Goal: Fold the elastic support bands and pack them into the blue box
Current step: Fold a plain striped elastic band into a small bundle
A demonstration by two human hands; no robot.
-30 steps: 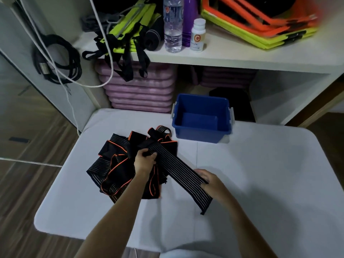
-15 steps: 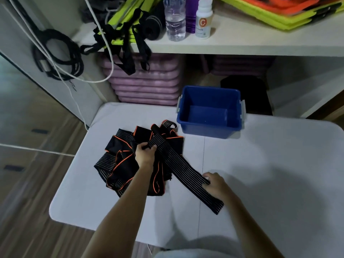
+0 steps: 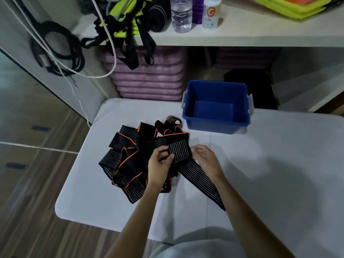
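Head view: white bench. Left hand pinches a striped black elastic band, folded over at its far end; the loose end trails toward the near right under the right forearm. Right hand at the fold's right edge, fingers curled; whether it grips the band I cannot tell. Heap of black, orange-trimmed bands just left, touching the held one. Blue box at the bench's far edge, nothing in it. Shelf beyond carries a water bottle.
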